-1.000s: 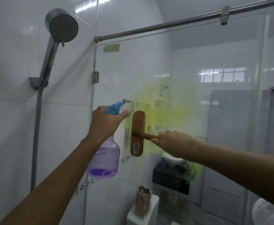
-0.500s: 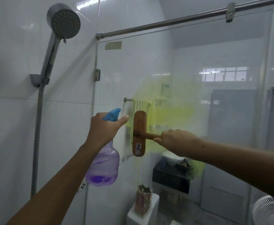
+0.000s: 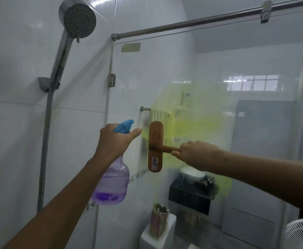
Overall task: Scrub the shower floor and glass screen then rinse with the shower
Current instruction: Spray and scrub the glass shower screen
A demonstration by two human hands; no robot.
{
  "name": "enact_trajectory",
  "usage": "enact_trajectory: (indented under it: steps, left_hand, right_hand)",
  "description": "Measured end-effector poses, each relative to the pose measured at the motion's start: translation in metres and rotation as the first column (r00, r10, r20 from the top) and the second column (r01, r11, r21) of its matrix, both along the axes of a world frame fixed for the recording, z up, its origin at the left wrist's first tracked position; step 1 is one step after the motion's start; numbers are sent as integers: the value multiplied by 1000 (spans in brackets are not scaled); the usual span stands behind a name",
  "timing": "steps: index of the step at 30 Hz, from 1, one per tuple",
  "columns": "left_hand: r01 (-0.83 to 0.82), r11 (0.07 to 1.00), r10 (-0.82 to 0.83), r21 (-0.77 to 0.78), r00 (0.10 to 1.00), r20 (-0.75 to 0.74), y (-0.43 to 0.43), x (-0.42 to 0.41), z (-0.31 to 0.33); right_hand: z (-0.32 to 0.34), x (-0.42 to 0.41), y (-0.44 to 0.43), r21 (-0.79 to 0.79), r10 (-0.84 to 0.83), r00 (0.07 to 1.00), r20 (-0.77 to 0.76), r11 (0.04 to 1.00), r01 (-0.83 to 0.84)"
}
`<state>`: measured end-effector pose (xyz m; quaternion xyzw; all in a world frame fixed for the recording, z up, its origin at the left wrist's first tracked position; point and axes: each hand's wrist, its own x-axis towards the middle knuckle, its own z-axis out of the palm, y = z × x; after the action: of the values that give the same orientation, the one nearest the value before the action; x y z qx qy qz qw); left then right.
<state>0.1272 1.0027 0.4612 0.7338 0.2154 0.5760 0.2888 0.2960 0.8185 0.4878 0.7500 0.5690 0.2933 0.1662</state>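
Head view shows the right hand [image 3: 193, 154] curled round the handle of the wooden brush [image 3: 155, 146], whose long head stands upright against the glass screen [image 3: 255, 123], seemingly touching it; the left hand [image 3: 114, 141], just left of it, grips the spray bottle [image 3: 112, 184], nozzle toward the glass.

Spray bottle [image 3: 112, 184] purple, blue trigger — brush [image 3: 155, 146] brown wood — glass screen [image 3: 210, 97] smeared yellow-green.

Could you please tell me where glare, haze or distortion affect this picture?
Head view: a window-shaped highlight glares on the clear glass shower screen; yellow-green cleaner haze veils the room behind it; the wide lens leans the chrome shower hose; the right hand on the wooden scrub brush looks slightly soft.
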Motion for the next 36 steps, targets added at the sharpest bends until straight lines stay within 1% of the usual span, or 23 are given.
enact_trajectory:
  steps: [1, 3, 5, 6, 7, 9, 11, 13, 14, 17, 19, 20, 22, 24, 26, 27, 28, 30, 31, 32, 33, 35, 36]
  left_hand:
    - [7, 1000, -7, -3, 1000, 5, 1, -1, 0]
    - [16, 1000, -15, -6, 1000, 10, 4, -2, 2]
    - [25, 1000, -25, -14, 999, 21, 6, -2, 4]
    - [31, 999, -30, -18, 999, 26, 6, -2, 5]
    - [33, 999, -32, -19, 999, 29, 7, -2, 5]
    - [28, 1000, -28, -14, 999, 27, 7, -1, 3]
    - [24, 1000, -24, -15, 1000, 16, 7, -1, 0]
    - [23, 999, -23, -29, 1000, 12, 7, -2, -2]
    - [23, 999, -22, -31, 1000, 11, 7, -2, -3]
    - [3, 1000, -3, -16, 1000, 3, 12, -6, -3]
    - [-14, 1000, 14, -1, 1000, 6, 16, -9, -4]
    - [-20, 1000, 20, -2, 1000, 7, 19, -11, -3]
    - [-35, 999, 35, -5, 999, 4, 22, -15, -4]
    - [-57, 998, 57, -4, 998, -2, 26, -20, -5]
    - [-74, 997, 74, -8, 997, -7, 28, -26, -7]
    - [-78, 997, 78, -9, 997, -11, 30, -28, -7]
    - [-77, 997, 76, -10, 997, -17, 31, -30, -8]
    - [-75, 997, 74, -26, 997, -16, 35, -33, -9]
    - [-70, 997, 70, -32, 997, -13, 35, -32, -9]
    - [-66, 997, 66, -35, 998, -10, 34, -31, -9]
    - [-64, 997, 64, -35, 998, -7, 34, -31, -9]
    - [-55, 998, 54, -30, 999, -3, 30, -28, -9]
    - [-54, 998, 54, -24, 999, -1, 28, -27, -10]
  right_hand:
    - [12, -4, 1, 13, -8, 999, 38, 1000, 8]
    - [46, -2, 7, 154, -24, 996, 88, 988, 10]
    - [91, 9, 11, 376, 20, 1000, -3, 927, -17]
    - [107, 14, 12, 437, 6, 999, -38, 899, 11]
    - [112, 12, 13, 474, -18, 999, -37, 880, 34]
    - [94, 9, 21, 451, 21, 1000, 13, 892, -25]
    - [45, 0, 29, 234, 10, 998, 56, 972, -23]
    - [0, -7, 31, 19, 8, 998, 55, 1000, -9]
    - [-5, -11, 31, 5, 6, 1000, 25, 1000, -6]
    - [20, -11, 47, 127, 31, 999, 29, 991, -34]
    - [51, 1, 58, 310, 63, 998, -28, 949, -51]
    - [60, 5, 63, 369, 74, 995, -61, 928, -46]
    - [52, 3, 69, 373, 83, 996, -40, 926, -62]
    - [14, -2, 73, 204, 65, 997, -28, 977, -58]
    - [-16, -4, 65, 22, 25, 1000, -13, 999, -25]
    - [-17, -1, 62, -3, 30, 1000, 5, 1000, -30]
    - [-7, 0, 58, -6, 20, 999, 33, 1000, -20]
    - [26, -1, 58, 85, 18, 994, 110, 996, -27]
    - [44, 2, 59, 173, 27, 995, 97, 984, -43]
    - [60, 3, 59, 274, 27, 999, 28, 961, -34]
    - [71, 4, 61, 332, 20, 1000, -18, 943, -13]
    - [69, 2, 65, 360, 35, 999, -41, 933, -18]
    - [57, -1, 67, 308, 42, 999, -26, 951, -32]
